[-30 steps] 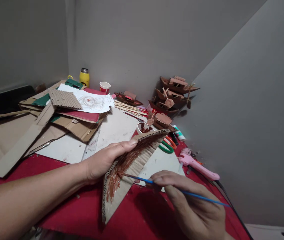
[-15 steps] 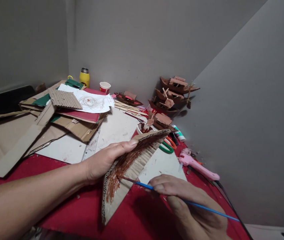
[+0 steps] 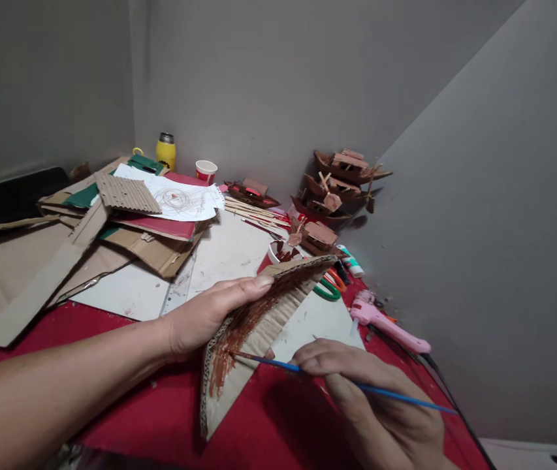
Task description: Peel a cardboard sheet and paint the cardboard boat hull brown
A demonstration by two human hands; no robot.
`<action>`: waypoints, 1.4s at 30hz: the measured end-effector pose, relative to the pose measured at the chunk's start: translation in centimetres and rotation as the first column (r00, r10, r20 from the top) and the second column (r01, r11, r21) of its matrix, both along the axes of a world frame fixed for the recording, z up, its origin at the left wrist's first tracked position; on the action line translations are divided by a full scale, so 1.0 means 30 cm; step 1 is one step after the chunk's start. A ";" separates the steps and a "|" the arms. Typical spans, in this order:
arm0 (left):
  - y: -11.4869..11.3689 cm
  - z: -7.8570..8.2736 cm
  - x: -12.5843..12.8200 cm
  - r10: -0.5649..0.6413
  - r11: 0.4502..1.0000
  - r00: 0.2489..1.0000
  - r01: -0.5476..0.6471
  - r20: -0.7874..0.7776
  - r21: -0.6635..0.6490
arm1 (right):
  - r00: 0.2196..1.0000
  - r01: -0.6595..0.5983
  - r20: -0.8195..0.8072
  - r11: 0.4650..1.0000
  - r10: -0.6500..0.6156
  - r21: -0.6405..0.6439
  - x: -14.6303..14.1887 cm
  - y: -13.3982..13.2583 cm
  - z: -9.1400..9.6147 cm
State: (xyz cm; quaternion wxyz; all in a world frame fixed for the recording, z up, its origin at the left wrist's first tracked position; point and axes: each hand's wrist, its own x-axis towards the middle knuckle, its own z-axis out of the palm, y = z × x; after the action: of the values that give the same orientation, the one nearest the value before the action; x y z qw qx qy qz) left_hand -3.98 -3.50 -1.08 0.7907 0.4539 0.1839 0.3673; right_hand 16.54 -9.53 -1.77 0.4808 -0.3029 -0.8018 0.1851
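Observation:
My left hand (image 3: 209,313) grips a boat-shaped cardboard piece (image 3: 278,320) by its upper edge, thumb on the inner side. The fingers behind it are mostly hidden. Brown paint, wet and glossy, covers much of the inner face; the lower strip and the near tip are bare cardboard. In my right hand (image 3: 366,385) is a thin blue paintbrush (image 3: 285,365), pinched near its middle. Its bristle tip touches the painted area by the near end. Just behind the cardboard stands a paper cup (image 3: 264,261) streaked with brown paint.
Several brown model boats (image 3: 351,166) stand at the back right. A pink glue gun (image 3: 390,323) and green-handled scissors (image 3: 328,291) lie to the right. Cardboard sheets (image 3: 160,251), paper (image 3: 194,207) and wooden sticks (image 3: 251,212) are behind. A yellow bottle (image 3: 166,153) stands at the back.
The brush has shifted slightly, its handle end moving left and up, with the tip still on the cardboard. The cardboard piece has moved very slightly to the right.

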 end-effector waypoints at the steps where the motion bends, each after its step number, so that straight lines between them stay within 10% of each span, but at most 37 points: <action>1: -0.001 -0.001 0.001 0.005 1.000 1.000 -0.005 0.003 -0.003 | 1.000 0.011 -0.007 1.000 -0.011 -0.002 0.001 0.001 -0.002; 42: -0.005 0.008 -0.004 0.013 0.990 0.995 0.002 -0.103 0.138 | 0.998 -0.010 -0.054 1.000 0.010 0.003 0.014 0.009 -0.022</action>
State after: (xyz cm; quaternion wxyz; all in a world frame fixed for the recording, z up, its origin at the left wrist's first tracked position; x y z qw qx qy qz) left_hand -4.10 -3.64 -0.83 0.7457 0.5255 0.2000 0.3573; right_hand 16.97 -9.26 -2.44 0.5019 -0.2929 -0.7902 0.1946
